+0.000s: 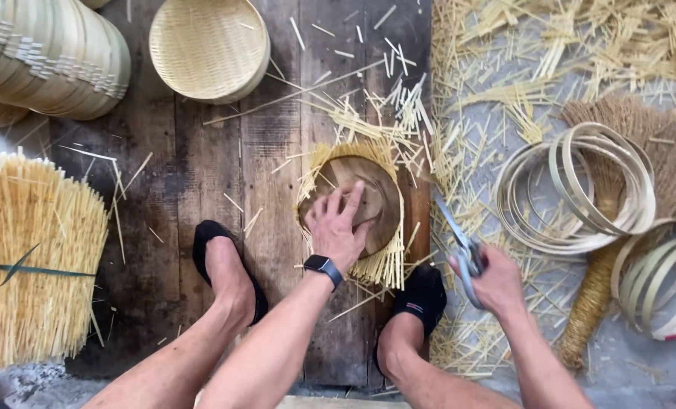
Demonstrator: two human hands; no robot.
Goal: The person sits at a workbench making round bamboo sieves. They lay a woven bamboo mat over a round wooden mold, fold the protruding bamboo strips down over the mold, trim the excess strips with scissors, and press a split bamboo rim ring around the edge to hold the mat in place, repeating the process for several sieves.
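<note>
Pressing the wooden disc (357, 203) flat, left hand (339, 227) spread; right hand's (497, 282) grip clasps scissors (459, 246).

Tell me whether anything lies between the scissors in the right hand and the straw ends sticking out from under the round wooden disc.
Nothing visible blocks them. The right hand holds grey metal scissors just right of the round brown wooden disc, which the left hand presses down. Only loose straw scraps lie across that gap to the pale yellow straw ends.

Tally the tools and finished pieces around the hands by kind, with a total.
Scissors, in the right hand: 1
Round wooden disc, under the left hand: 1
Single woven round tray: 1
Broom: 1
Tied bundle of sticks: 1
Total: 5
</note>
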